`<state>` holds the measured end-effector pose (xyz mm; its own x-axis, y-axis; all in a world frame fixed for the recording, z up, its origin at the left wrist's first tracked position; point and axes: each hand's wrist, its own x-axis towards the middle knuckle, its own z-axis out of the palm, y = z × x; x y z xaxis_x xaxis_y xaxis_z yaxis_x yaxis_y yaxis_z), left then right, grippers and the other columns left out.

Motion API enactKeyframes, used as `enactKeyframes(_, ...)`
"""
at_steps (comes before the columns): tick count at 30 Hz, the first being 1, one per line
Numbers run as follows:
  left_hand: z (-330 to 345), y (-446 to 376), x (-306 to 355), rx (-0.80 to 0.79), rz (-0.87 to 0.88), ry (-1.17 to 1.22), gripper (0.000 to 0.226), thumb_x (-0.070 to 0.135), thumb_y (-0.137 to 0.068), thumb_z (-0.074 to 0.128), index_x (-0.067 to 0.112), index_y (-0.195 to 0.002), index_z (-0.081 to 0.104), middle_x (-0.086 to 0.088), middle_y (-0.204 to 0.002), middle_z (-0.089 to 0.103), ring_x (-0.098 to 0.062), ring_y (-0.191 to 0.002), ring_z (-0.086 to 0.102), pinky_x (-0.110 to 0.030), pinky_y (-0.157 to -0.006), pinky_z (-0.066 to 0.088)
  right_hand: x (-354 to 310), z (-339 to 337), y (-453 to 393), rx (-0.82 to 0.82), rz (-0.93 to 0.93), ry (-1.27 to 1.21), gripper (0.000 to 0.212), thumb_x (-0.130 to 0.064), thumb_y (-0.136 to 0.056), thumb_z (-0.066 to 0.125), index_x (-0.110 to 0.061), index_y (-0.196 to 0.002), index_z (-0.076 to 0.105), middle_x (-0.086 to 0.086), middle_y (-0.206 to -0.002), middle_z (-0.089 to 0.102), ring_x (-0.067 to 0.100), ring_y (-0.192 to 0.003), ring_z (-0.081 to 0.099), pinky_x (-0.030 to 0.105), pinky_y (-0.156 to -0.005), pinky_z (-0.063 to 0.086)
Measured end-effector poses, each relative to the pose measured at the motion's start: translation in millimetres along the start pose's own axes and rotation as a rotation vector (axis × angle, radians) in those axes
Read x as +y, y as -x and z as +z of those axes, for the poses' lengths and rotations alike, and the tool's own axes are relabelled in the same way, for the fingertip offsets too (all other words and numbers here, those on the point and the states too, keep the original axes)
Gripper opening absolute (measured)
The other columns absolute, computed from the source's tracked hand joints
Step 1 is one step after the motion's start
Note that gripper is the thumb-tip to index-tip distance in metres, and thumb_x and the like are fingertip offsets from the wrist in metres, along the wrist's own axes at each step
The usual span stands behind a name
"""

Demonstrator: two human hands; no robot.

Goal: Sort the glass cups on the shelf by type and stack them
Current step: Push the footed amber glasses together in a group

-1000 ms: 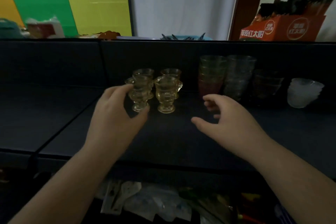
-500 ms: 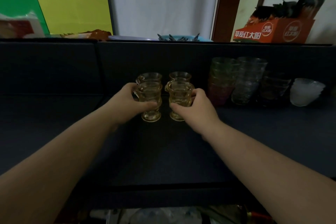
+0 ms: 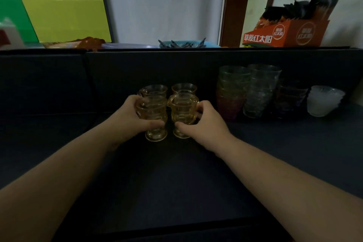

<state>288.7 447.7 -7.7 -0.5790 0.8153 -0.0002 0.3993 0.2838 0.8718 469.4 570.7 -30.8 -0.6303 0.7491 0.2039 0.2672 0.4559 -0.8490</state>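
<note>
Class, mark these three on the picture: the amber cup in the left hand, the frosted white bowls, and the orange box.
amber cup (image 3: 152, 113), head view, on its bowl.
frosted white bowls (image 3: 322, 102), head view, on the stack's side.
orange box (image 3: 284, 35), head view, on its front panel.

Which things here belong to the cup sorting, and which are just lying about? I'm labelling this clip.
Job:
left hand gripping front-left amber cup
right hand gripping front-right amber cup
two rear amber cups
stacked tumblers
frosted bowls

Lying about:
orange carton
blue basket
</note>
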Motion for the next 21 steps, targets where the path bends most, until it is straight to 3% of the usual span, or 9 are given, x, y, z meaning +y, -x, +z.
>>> enactKeyframes(2,4,-3,2,0.007,0.006,-0.001,0.093,0.025,-0.066,0.089,0.028,-0.141,0.034,0.012,-0.109,0.056,-0.004,-0.096,0.058,-0.024,-0.077,0.049,2,-3,-1,0.001,-0.004,-0.002,0.058,-0.035,-0.076,0.086,-0.029,-0.115,0.043,-0.02,-0.098,0.054,-0.007,-0.086,0.054,0.012,-0.069,0.043)
enactKeyframes(10,12,-12,5,-0.008,0.027,-0.003,0.088,0.025,-0.07,0.087,0.028,-0.141,0.035,0.013,-0.105,0.055,-0.003,-0.093,0.059,-0.02,-0.07,0.047,8,-10,-3,0.015,-0.014,-0.004,0.06,-0.035,-0.076,0.086,-0.028,-0.113,0.04,-0.017,-0.098,0.054,-0.002,-0.088,0.056,0.016,-0.072,0.048)
enactKeyframes(16,14,-15,6,-0.021,0.015,0.039,0.09,0.022,-0.069,0.087,0.029,-0.141,0.034,0.012,-0.109,0.056,-0.006,-0.097,0.061,-0.024,-0.075,0.05,8,-14,-5,0.0,-0.018,0.011,0.059,-0.037,-0.076,0.086,-0.029,-0.113,0.039,-0.018,-0.098,0.053,-0.003,-0.087,0.056,0.014,-0.07,0.046)
enactKeyframes(21,18,-17,7,-0.011,0.021,0.045,0.089,0.019,-0.071,0.086,0.029,-0.142,0.033,0.013,-0.106,0.055,-0.003,-0.093,0.059,-0.02,-0.07,0.047,9,-15,-7,0.013,-0.007,0.015,0.06,-0.038,-0.077,0.086,-0.03,-0.111,0.038,-0.019,-0.096,0.05,-0.003,-0.086,0.053,0.017,-0.071,0.048)
